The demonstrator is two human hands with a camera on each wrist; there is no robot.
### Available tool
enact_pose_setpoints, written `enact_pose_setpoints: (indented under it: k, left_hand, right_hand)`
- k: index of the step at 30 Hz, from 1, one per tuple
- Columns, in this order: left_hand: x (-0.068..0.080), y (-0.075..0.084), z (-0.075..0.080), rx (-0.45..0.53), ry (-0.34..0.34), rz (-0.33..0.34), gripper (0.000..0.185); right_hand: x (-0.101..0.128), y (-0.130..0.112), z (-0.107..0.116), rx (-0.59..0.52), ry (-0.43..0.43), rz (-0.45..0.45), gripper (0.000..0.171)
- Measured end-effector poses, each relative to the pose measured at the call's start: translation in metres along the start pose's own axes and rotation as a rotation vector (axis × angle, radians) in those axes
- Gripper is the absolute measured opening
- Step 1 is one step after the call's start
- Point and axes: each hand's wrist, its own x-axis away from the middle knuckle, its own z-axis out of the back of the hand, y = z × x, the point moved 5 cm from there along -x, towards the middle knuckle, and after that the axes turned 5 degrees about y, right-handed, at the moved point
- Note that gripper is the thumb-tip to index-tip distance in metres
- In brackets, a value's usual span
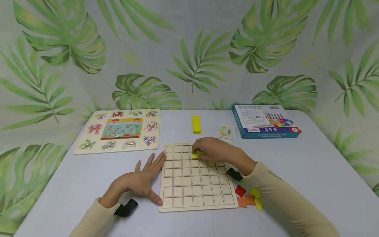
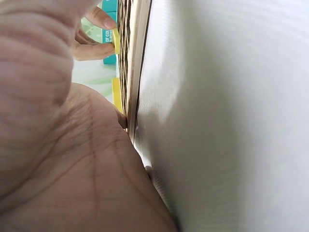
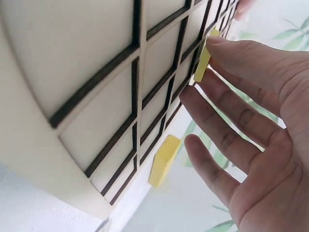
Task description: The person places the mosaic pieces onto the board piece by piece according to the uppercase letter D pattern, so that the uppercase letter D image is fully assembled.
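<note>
A wooden grid board with square recesses lies on the table. My right hand is over its upper part and pinches a small yellow square tile between thumb and fingers. In the right wrist view the tile stands tilted against the grid, the other fingers held off it. My left hand rests spread beside the board's left edge, thumb at the lower corner and fingertips near the upper part. The left wrist view shows mostly the palm close to the board's side.
Behind the board stand a long yellow block and a small pattern card. A teal-edged box lies back right, a sea-animal puzzle back left. Near the lower right corner lie a red tile, orange pieces and yellow pieces.
</note>
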Motion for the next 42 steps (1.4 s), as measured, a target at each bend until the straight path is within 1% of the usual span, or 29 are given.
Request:
enact_pose_setpoints:
  k: [10,15,20,26,31,38,42]
  left_hand:
    - [-0.0012,-0.0017,0.0001,-0.015,0.002,0.003,0.148]
    - [-0.0009,-0.0011,0.0005,-0.010,0.003,0.000,0.148]
    - [-0.0017,-0.0001,-0.0012,-0.011,-0.012,-0.005,0.147]
    - [-0.0030,-0.0002,-0.0019,-0.031,-0.016,-0.005,0.146]
    - [-0.0019,-0.0006,-0.0024,-0.016,-0.022,-0.005,0.147]
    - [-0.0007,0.0002,-0.0019,-0.017,-0.021,-0.008,0.146]
    - [-0.0006,0.0007,-0.0020,-0.022,-0.018,-0.004,0.146]
  right_hand:
    - [-0.0047,0.0008,-0.0020,0.006,-0.020,-0.021,0.017]
    - [-0.0059,0.0000,-0.0002,0.021,-0.010,-0.031,0.015]
    - [-0.0062,0.0000,0.0000,0.032,-0.026,-0.061,0.014]
    - [-0.0082,-0.0012,0.0027,0.023,-0.043,-0.088,0.014]
    - [-0.0088,0.0008,0.0015,0.003,-0.056,-0.103,0.014]
    - [-0.0102,0.0027,-0.0004,0.009,-0.033,-0.096,0.013]
    - [-0.0094,0.0024,-0.0011,0.007,-0.029,-0.110,0.013]
